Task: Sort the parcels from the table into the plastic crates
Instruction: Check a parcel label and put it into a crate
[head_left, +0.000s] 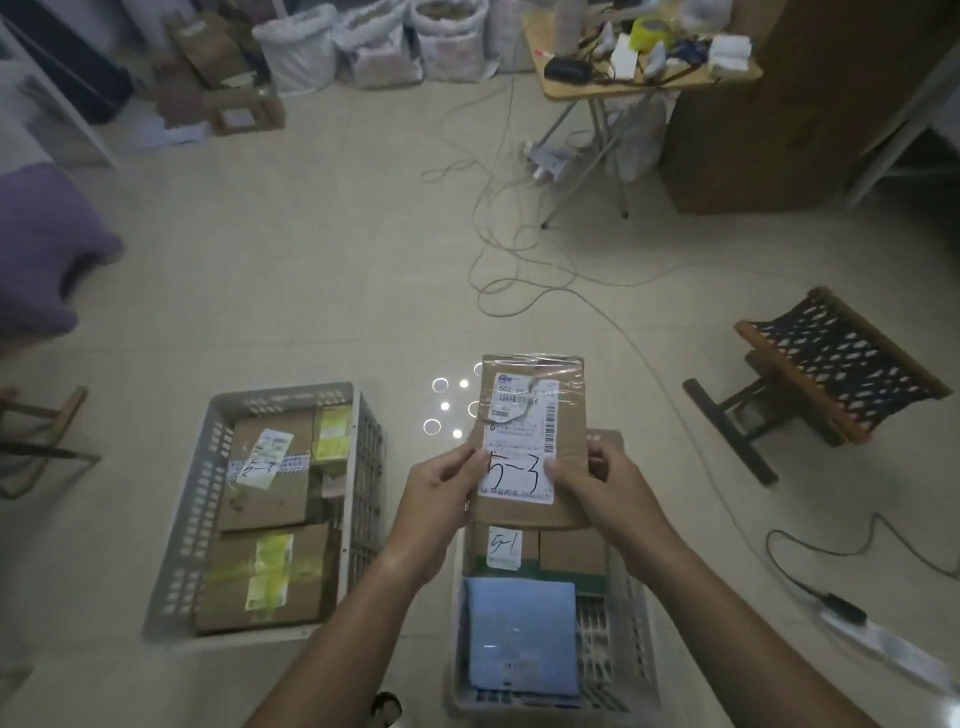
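Head view shows the left hand and right hand pinching a parcel marked 5-3 above the right crate; label reading appears underway, and placement likely belongs in the left crate, holding another 5-3 box.

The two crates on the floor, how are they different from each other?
The left crate is packed with brown cardboard boxes; the right crate holds a blue soft parcel and a box marked 5-1. The left crate shows whole; the right crate is partly hidden behind the held parcel. Both are grey slotted plastic.
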